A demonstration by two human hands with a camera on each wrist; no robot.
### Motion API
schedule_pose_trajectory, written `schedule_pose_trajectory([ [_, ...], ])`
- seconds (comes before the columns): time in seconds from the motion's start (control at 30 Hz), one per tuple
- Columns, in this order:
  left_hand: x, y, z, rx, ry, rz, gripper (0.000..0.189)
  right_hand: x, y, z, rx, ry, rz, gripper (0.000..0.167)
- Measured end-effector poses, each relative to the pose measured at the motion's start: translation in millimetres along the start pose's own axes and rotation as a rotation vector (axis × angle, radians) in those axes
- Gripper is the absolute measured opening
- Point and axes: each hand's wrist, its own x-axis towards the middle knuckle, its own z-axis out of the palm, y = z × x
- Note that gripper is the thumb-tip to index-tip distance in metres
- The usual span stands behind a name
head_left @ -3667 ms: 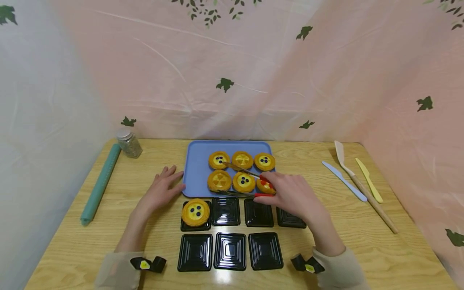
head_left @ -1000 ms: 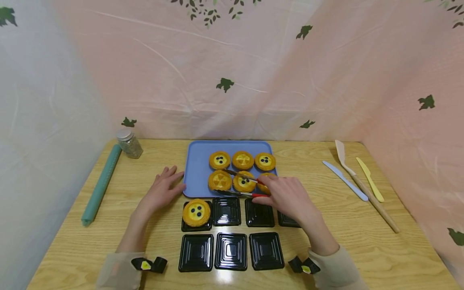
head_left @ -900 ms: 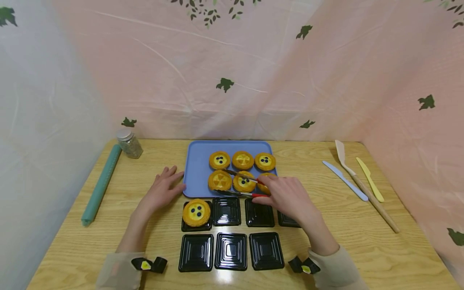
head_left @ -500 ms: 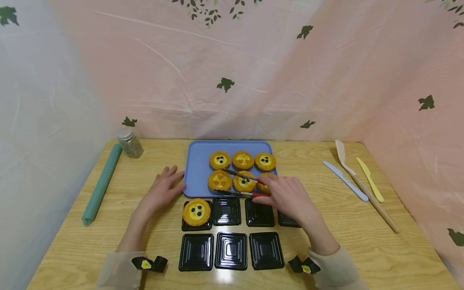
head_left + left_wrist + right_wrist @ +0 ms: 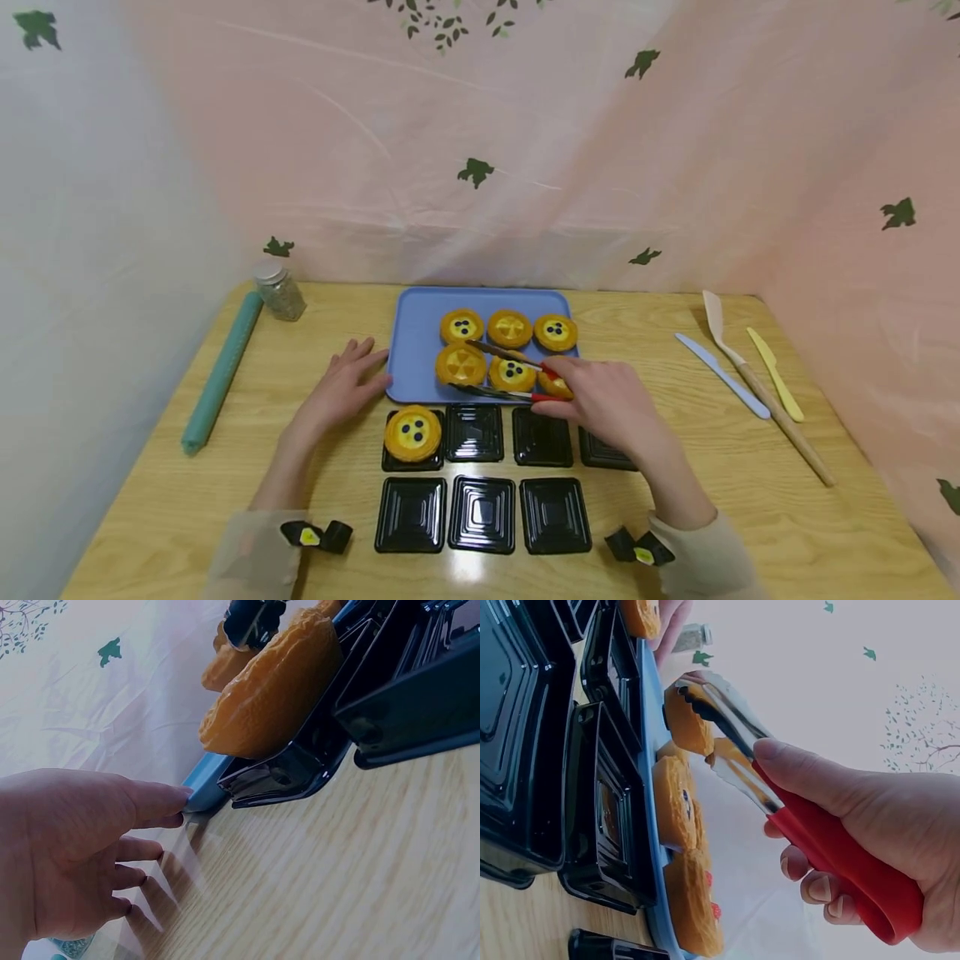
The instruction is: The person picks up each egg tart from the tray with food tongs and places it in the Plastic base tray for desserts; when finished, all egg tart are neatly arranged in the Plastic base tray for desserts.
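My right hand (image 5: 603, 400) grips red-handled metal tongs (image 5: 832, 851). The tongs' ends sit on either side of a round tart (image 5: 461, 367) topped with yellow-orange wedges, at the front left of the group on the blue tray (image 5: 412, 342). In the right wrist view this tart is tilted between the tong ends, close over the tray. My left hand (image 5: 341, 387) has its fingers extended, and its thumb and forefinger touch the tray's left edge. Several other tarts stay on the tray; the red-topped one (image 5: 553, 383) is partly behind my right hand. A blueberry tart (image 5: 412, 433) sits in a black square container.
Several black containers (image 5: 475, 433) stand in two rows before the tray. A rolling mat (image 5: 223, 375) and a lidded glass jar (image 5: 280, 292) are at the left. At the right lie a spatula (image 5: 780, 421), a blue knife (image 5: 722, 375) and a yellow knife (image 5: 776, 375).
The tongs first came down around the wedge-topped tart, and now my right hand has risen slightly with the tart between their ends. The head view shifted a little; my left hand stayed at the tray.
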Motion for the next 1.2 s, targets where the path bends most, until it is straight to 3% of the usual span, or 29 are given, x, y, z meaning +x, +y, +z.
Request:
schedule_pose_trajectory([
  [0.43,3.4,-1.6,0.8,0.002,0.002,0.018,0.055,-22.8,7,-13,0.027,-0.029,-0.024,0.062],
  [0.73,5.5,-2.1,2.1,0.017,0.006,0.022,0.055,-39.6,15,-14,0.036,-0.006,-0.069,0.05],
  [1.2,2.6,-3.6,0.8,0.017,0.012,0.016,0.055,-41.1,17,-13,0.051,-0.048,-0.133,0.049],
])
